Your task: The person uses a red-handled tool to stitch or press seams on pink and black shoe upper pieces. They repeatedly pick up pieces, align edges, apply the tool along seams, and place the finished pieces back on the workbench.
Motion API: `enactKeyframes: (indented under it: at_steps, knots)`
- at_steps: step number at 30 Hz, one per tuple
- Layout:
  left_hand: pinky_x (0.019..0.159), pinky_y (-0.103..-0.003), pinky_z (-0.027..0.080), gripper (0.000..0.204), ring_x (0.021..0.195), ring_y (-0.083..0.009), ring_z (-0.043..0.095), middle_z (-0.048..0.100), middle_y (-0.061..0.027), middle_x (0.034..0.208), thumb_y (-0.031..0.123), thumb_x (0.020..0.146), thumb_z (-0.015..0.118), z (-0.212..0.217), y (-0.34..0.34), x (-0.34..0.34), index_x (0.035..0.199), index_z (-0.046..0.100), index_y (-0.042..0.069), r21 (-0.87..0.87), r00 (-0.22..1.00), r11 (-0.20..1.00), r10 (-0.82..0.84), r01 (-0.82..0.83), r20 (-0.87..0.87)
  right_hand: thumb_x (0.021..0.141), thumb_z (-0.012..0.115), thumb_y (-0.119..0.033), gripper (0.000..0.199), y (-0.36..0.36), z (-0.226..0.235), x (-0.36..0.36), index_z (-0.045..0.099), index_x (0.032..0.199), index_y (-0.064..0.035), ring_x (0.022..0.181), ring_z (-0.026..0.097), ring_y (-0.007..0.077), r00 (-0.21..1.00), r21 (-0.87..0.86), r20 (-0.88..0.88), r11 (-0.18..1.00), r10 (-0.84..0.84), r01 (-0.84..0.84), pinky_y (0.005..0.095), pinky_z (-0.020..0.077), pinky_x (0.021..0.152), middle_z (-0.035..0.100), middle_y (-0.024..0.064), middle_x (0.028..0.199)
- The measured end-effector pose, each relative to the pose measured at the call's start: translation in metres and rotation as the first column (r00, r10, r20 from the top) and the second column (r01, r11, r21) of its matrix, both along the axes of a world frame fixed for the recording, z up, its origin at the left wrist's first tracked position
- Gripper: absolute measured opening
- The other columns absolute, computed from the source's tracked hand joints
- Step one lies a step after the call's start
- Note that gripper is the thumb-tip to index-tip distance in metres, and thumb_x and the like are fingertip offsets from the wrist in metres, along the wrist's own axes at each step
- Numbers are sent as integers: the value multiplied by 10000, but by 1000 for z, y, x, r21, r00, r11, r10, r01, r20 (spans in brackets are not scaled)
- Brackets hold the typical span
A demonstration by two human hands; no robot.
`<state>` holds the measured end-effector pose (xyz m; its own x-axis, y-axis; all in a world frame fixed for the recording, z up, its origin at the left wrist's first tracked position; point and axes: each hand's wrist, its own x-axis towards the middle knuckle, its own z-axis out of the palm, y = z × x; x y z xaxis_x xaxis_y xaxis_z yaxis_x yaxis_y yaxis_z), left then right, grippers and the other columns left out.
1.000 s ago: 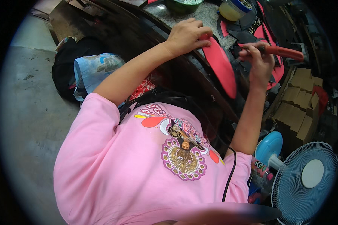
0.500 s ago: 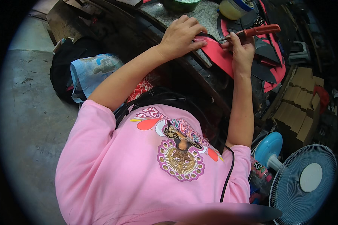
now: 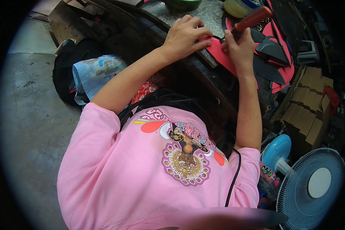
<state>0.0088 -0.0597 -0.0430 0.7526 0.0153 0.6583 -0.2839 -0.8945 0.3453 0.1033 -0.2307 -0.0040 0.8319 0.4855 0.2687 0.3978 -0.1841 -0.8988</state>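
Observation:
At the table's near edge, my left hand [image 3: 184,37] pinches the end of a curved pinkish-red sheet piece [image 3: 222,55] with a dark upper edge. My right hand [image 3: 239,51] is closed round a red-handled tool [image 3: 253,19], its handle tilted up to the right. The tool's thin tip is mostly hidden by my fingers, close to the dark edge of the piece. Beside my right hand lies a pile of black pieces [image 3: 270,73] mixed with red ones.
On the speckled grey tabletop [image 3: 207,17] stand a green bowl [image 3: 184,4] and a yellowish tub [image 3: 235,9]. Cardboard boxes [image 3: 304,105] are stacked at the right. Lower right is a white fan [image 3: 308,191]. A light blue cloth [image 3: 97,74] hangs at the left.
My right hand has turned and moved slightly left, so the tool's handle now points more steeply upward. My left hand has barely moved on the red piece.

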Motion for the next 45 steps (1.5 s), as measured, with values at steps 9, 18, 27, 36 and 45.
enactKeyframes:
  at_steps: [9, 18, 27, 36, 45]
  knots:
    - [816, -366, 468, 248, 924, -228, 572, 610, -12, 958, 370, 801, 756, -5, 1, 0, 1000, 752, 222, 21, 999, 999, 24, -25, 41, 927, 674, -142, 174, -1, -7, 20, 544, 970, -34, 582, 654, 156, 916, 283, -387, 959, 109, 5, 250, 532, 488, 633, 79, 800]
    - [811, -433, 453, 196, 926, -354, 520, 570, -128, 925, 178, 817, 732, 9, 11, -26, 982, 685, 83, -213, 981, 958, -180, 191, 72, 942, 634, -203, 207, 2, -22, 32, 588, 851, -22, 477, 604, 149, 926, 89, -376, 996, 23, 12, 247, 492, 430, 648, 98, 663]
    - [777, -312, 528, 126, 863, -239, 662, 677, -98, 948, 118, 937, 657, 9, 52, -110, 1027, 684, 35, -335, 761, 882, -459, 330, -458, 958, 601, -138, 135, 8, -14, 18, 511, 1023, -62, 529, 609, 124, 937, 196, -339, 980, 84, -17, 238, 480, 425, 580, 36, 708]
    - [965, -406, 493, 285, 1165, -317, 582, 630, -121, 1222, 61, 881, 633, -20, 25, -147, 1162, 683, 67, -171, 412, 864, -389, 474, -824, 949, 595, -94, 186, 11, -18, 17, 477, 1093, -75, 539, 607, 115, 928, 272, -346, 961, 137, -41, 236, 486, 432, 563, 23, 740]
    - [1166, -453, 284, 448, 1388, -402, 363, 406, -211, 1516, 397, 1045, 407, -51, 34, -135, 1370, 598, 155, -471, 105, 744, -579, 473, -809, 922, 677, -131, 196, 0, -21, 27, 528, 1020, -49, 644, 669, 135, 942, 242, -288, 965, 172, -103, 239, 545, 536, 635, 79, 849]
